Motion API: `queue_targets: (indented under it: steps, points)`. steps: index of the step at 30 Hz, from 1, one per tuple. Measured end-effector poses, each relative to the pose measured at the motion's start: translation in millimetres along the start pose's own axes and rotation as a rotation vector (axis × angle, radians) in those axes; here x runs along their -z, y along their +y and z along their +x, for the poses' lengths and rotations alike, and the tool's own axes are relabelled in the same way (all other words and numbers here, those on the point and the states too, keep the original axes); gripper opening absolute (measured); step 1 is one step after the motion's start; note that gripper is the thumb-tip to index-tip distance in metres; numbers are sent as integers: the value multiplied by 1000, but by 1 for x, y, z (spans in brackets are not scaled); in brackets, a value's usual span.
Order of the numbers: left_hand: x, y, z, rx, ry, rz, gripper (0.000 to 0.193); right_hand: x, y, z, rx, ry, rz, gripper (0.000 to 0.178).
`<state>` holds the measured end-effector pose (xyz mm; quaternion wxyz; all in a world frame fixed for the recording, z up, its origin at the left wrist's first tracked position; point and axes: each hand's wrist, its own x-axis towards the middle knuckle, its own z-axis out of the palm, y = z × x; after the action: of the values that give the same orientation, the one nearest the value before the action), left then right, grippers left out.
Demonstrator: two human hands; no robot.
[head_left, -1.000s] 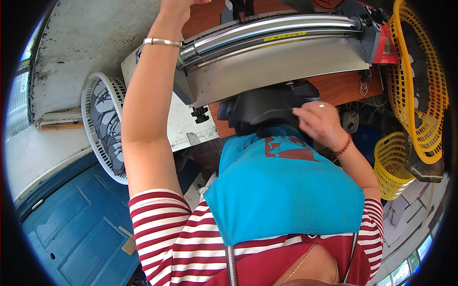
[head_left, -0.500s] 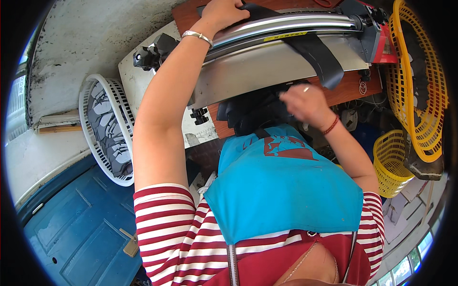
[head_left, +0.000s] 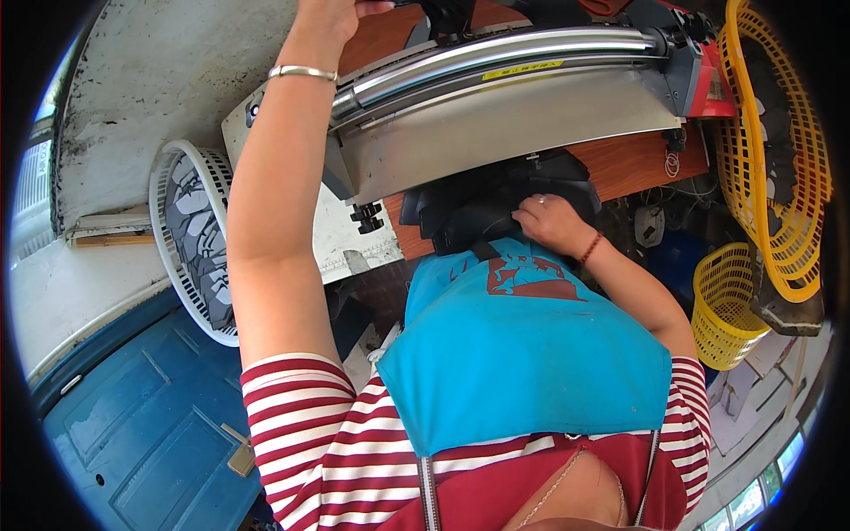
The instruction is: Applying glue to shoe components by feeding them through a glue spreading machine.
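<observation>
We see a dark-lettered yellow label (head_left: 522,70) just below the steel roller (head_left: 513,44). At the brown tabletop (head_left: 639,164), our right hand (head_left: 553,223) curls its fingers against stacked black pieces (head_left: 474,199), grip unclear; our left hand (head_left: 333,18), beyond the roller, is cut off, so we cannot tell its hold.

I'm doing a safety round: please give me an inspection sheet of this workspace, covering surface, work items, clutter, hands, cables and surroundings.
Surface: brown table, partly covered by roller machine.
Work items: black pieces heaped between machine and apron.
Clutter: grey pieces in white basket.
Hands: right hand at black pieces; left hand partly out of frame, grip unclear.
Cables: thin white coil by table edge; cable or cord unclear.
Surroundings: blue door at left; yellow basket at right.
</observation>
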<state>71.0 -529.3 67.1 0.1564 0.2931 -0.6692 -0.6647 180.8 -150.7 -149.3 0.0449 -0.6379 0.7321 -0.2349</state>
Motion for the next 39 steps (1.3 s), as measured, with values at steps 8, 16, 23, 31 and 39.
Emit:
queue_targets:
  steps: [8, 16, 23, 31, 39]
  points:
    - [20, -59, -7, -479, -219, 619, 26, 163, -30, 47, -257, 375, -147, 28]
    - [-39, -73, -4, -213, -588, 1165, 24, 109, 30, 92, -191, 483, -212, 27]
    - [-18, -78, 28, -283, -299, 583, 19, 27, -1, 28, -62, 40, 84, 38]
    - [-7, -15, 3, 50, -127, -109, 8, -15, 1, 9, -100, -119, 14, 48]
    - [102, 34, -35, -185, -23, -425, 8, -11, 2, 1, 16, -83, 17, 47]
